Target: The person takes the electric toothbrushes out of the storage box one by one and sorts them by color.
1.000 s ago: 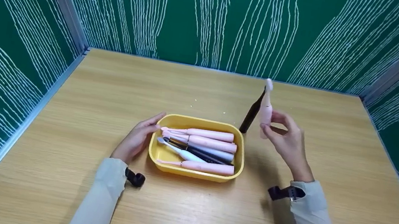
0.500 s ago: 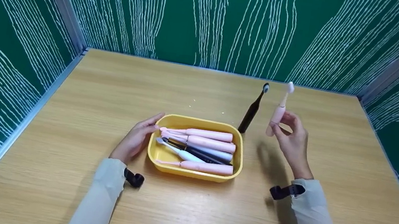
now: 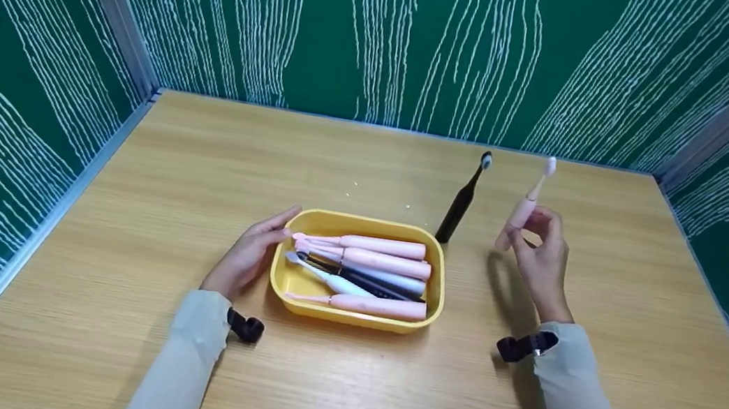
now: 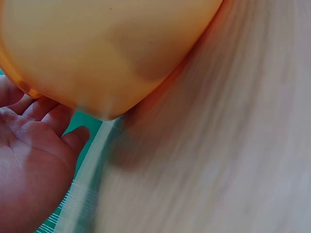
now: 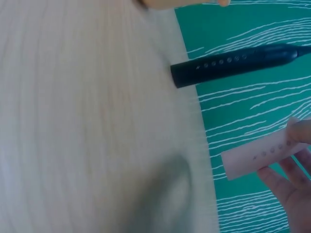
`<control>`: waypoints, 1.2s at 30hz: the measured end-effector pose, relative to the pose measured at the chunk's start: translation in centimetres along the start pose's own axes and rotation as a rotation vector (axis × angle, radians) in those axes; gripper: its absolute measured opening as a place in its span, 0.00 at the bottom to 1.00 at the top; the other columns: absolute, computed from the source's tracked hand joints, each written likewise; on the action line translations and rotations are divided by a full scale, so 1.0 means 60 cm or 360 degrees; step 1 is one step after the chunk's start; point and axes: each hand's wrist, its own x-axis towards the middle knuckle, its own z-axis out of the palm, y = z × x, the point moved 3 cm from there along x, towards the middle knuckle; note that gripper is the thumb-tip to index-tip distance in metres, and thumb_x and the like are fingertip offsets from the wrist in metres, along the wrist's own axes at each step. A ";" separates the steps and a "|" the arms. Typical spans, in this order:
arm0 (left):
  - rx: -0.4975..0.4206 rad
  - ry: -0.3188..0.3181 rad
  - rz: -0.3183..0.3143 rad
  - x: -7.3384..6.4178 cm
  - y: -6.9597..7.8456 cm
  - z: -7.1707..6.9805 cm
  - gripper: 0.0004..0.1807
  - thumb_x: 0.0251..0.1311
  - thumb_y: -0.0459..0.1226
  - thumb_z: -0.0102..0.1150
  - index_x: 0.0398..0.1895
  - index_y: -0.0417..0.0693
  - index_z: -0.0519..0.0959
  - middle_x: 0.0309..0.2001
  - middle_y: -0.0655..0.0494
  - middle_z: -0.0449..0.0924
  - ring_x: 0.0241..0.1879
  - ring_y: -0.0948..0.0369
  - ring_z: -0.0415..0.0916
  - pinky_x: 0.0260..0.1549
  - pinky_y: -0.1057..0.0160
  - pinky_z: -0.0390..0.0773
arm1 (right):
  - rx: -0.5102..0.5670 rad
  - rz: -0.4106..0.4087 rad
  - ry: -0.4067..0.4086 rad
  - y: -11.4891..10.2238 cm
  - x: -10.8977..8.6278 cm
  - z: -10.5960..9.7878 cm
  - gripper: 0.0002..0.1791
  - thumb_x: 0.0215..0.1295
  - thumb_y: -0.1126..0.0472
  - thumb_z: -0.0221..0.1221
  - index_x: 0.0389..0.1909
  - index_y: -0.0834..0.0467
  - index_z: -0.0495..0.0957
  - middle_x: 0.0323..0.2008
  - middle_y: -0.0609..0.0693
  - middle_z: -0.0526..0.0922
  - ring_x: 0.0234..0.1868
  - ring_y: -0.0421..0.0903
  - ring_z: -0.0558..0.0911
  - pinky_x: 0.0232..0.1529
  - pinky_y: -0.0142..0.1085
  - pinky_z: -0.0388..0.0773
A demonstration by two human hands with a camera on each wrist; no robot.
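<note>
A pink electric toothbrush [image 3: 521,215] is pinched by its handle between the thumb and fingers of my right hand [image 3: 545,267], head up and tilted slightly right. Its handle [image 5: 257,155] shows a row of small marks in the right wrist view. To its left a black electric toothbrush [image 3: 457,208] stands upright on the table, just behind the yellow bin's [image 3: 349,318] right corner. My left hand [image 3: 247,256] rests against the bin's left end, fingers along the outer wall and thumb at the rim. Inside lie several electric toothbrushes, among them a pink one [image 3: 379,306] and a white one [image 3: 347,284].
The wooden table [image 3: 341,384] is bounded by green panels [image 3: 331,31] with white wavy lines at the back and sides. A few tiny white specks [image 3: 356,184] lie behind the bin. Black straps with cameras sit on both wrists.
My right hand has carried the pink toothbrush to the right, away from the black one, and it leans more to the right. My left hand stays at the bin.
</note>
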 end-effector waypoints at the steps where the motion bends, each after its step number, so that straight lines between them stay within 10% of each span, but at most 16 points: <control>1: -0.0004 0.0001 -0.0001 0.000 0.000 0.000 0.28 0.69 0.29 0.39 0.73 0.37 0.55 0.76 0.50 0.49 0.77 0.56 0.37 0.76 0.58 0.37 | -0.0017 0.0014 -0.0003 0.003 0.000 -0.001 0.21 0.59 0.78 0.57 0.53 0.76 0.65 0.45 0.66 0.78 0.43 0.35 0.77 0.42 0.17 0.77; 9: -0.0021 0.0011 0.0009 0.000 -0.001 0.000 0.28 0.69 0.29 0.39 0.72 0.36 0.55 0.76 0.49 0.50 0.77 0.56 0.38 0.76 0.58 0.37 | -0.0107 0.0105 0.0002 0.067 0.010 -0.001 0.22 0.62 0.74 0.57 0.56 0.72 0.64 0.48 0.63 0.77 0.44 0.34 0.75 0.42 0.16 0.74; 16: 0.0000 0.0014 0.0006 0.000 -0.002 -0.001 0.28 0.69 0.30 0.40 0.72 0.38 0.57 0.76 0.50 0.51 0.77 0.57 0.38 0.76 0.59 0.37 | -0.0118 0.0290 -0.0030 0.099 0.011 0.000 0.23 0.66 0.67 0.57 0.59 0.62 0.63 0.51 0.55 0.75 0.53 0.44 0.74 0.56 0.39 0.73; 36: -0.0033 -0.0006 0.0001 -0.002 -0.001 0.000 0.28 0.69 0.30 0.41 0.72 0.37 0.56 0.76 0.50 0.48 0.77 0.56 0.37 0.76 0.58 0.36 | -0.0145 0.0424 -0.0133 0.104 0.006 0.007 0.24 0.69 0.63 0.54 0.63 0.58 0.58 0.54 0.53 0.71 0.57 0.45 0.72 0.50 0.26 0.75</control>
